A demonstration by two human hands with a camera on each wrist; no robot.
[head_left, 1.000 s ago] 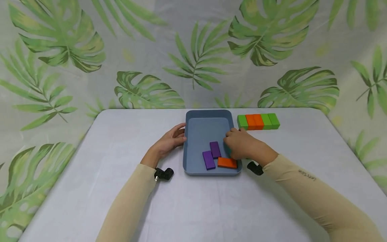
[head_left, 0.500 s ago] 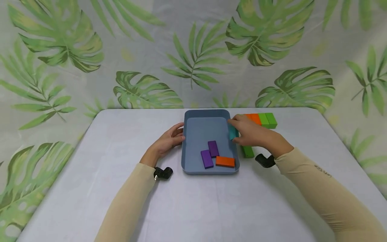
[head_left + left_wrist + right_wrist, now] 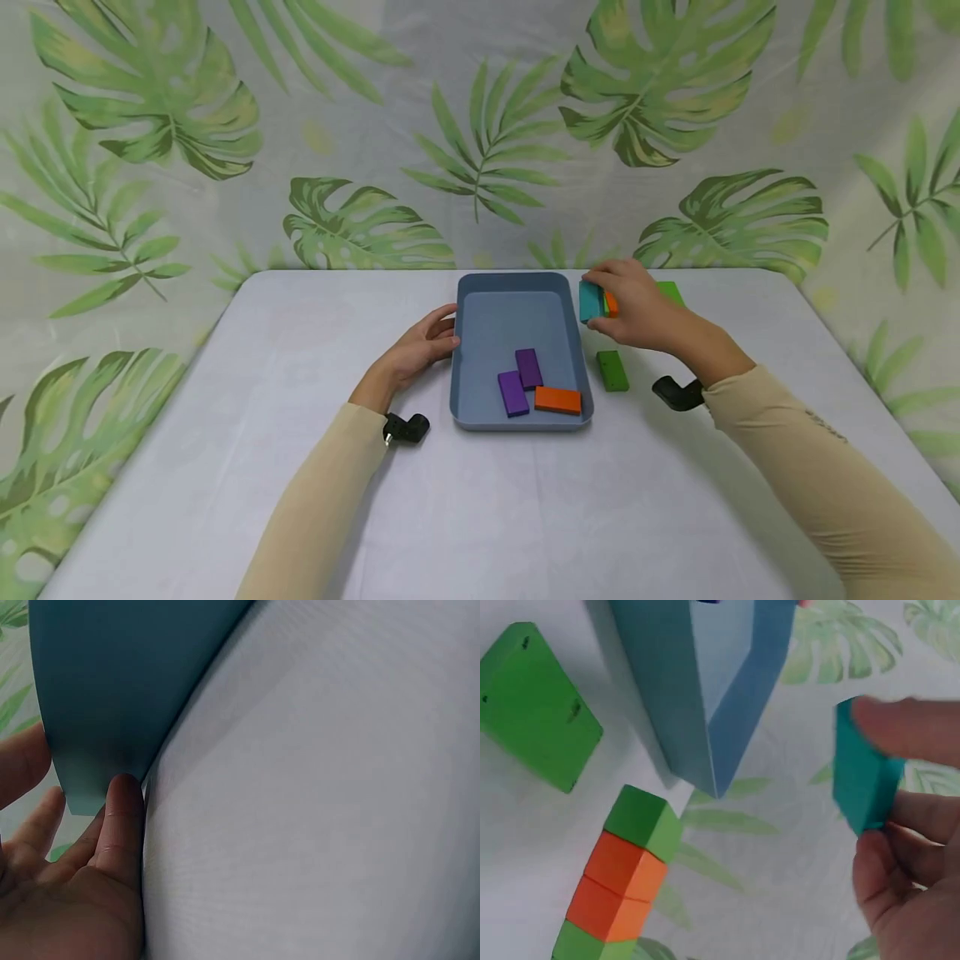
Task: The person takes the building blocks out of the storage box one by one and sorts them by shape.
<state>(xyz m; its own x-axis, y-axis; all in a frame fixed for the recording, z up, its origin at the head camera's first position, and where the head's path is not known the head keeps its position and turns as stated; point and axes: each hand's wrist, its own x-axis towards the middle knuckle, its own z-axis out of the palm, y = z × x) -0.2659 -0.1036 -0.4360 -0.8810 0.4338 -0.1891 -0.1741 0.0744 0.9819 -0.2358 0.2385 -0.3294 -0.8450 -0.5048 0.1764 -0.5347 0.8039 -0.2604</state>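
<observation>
My right hand (image 3: 637, 308) pinches a teal rectangular block (image 3: 590, 302) between thumb and fingers, just right of the tray's far right side. In the right wrist view the teal block (image 3: 862, 776) is held by its ends. My left hand (image 3: 417, 350) touches the left side of the blue-grey tray (image 3: 513, 317) with mostly straight fingers. The left wrist view has a fingertip against the tray's outer wall (image 3: 112, 697). Inside the tray lie a purple block (image 3: 513, 393), a darker purple block (image 3: 528, 369) and an orange block (image 3: 558, 400).
Right of the tray a single green block (image 3: 612, 371) lies on the white table (image 3: 480, 508). Behind my right hand is a row of green and orange blocks, mostly hidden; its orange block (image 3: 607, 907) shows in the right wrist view. A leaf-print cloth (image 3: 480, 133) hangs behind.
My right hand has lifted the teal block out of the tray's right side and carried it over the rim toward the block row. The left hand has stayed at the tray.
</observation>
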